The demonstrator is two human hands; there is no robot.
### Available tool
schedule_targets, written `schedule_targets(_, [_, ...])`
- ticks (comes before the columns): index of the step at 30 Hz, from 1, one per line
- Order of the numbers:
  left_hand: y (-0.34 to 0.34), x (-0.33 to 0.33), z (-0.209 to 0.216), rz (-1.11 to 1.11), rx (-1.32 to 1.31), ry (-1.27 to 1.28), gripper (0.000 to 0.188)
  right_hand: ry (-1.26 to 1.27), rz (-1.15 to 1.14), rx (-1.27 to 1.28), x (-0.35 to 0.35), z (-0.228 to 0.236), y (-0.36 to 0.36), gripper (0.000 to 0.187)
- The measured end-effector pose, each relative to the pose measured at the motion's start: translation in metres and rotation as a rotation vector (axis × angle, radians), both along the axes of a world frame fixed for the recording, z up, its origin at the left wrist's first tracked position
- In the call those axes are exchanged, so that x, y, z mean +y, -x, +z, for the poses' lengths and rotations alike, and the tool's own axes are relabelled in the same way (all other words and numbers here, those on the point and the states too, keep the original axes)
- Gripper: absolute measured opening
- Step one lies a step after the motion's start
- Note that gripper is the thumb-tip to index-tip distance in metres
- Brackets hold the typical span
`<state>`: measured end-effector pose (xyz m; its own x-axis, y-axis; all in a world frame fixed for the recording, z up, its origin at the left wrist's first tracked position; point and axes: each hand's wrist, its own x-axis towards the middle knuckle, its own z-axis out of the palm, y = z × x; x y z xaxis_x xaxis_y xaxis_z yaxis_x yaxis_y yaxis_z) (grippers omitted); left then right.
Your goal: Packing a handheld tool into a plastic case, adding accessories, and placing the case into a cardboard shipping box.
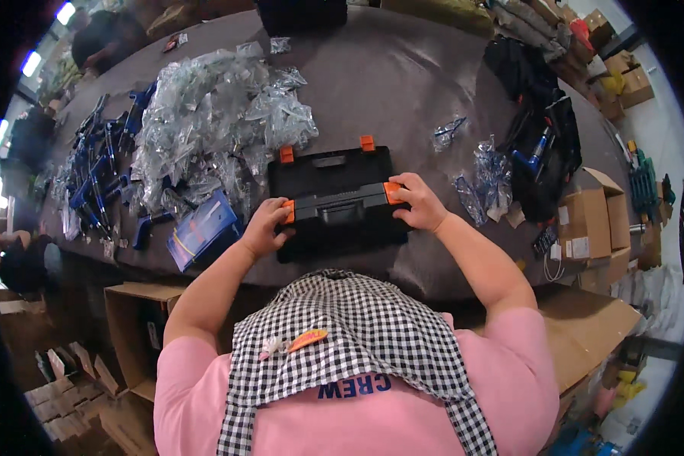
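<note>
A black plastic toolbox (pixel 340 199) with a dark handle and orange latches is on the grey-covered table in front of me. Behind its handle section rises a black panel (pixel 330 169) with two more orange latches on its far edge. My left hand (pixel 267 226) grips the left end, fingers on the orange latch (pixel 289 211) and thumb lower down. At the opposite end, my right hand (pixel 420 203) is closed around the corner by the other orange latch (pixel 392 193). The inside of the box cannot be made out.
Clear plastic bags (pixel 205 114) are heaped left of the box. Beyond them lie several blue-and-black tools (pixel 91 182), with a blue package (pixel 204 229) nearer me. To the right are bagged blue parts (pixel 492 178), a black bag (pixel 543 137) and a cardboard box (pixel 585 220).
</note>
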<state>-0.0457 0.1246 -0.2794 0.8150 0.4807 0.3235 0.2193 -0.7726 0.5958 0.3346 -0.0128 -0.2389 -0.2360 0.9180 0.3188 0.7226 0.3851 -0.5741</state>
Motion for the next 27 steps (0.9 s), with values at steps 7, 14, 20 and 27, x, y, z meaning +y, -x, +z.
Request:
schedule_targets(7, [-0.004, -0.016, 0.012, -0.066, -0.005, 0.056, 0.041, -0.115, 0.1, -0.147, -0.008, -0.012, -0.005, 0.058])
schedule_targets(14, [0.009, -0.05, 0.015, 0.005, 0.057, 0.024, 0.073, -0.035, 0.033, -0.301, -0.011, 0.075, 0.078, 0.057])
schedule_targets(20, [-0.002, -0.083, 0.007, 0.0, -0.097, -0.062, 0.073, 0.697, 0.049, -0.402, -0.001, 0.051, 0.127, 0.051])
schedule_targets(27, [0.004, -0.097, -0.007, 0.272, 0.127, 0.015, 0.104, 0.694, -0.148, -0.346, -0.046, 0.062, 0.084, 0.041])
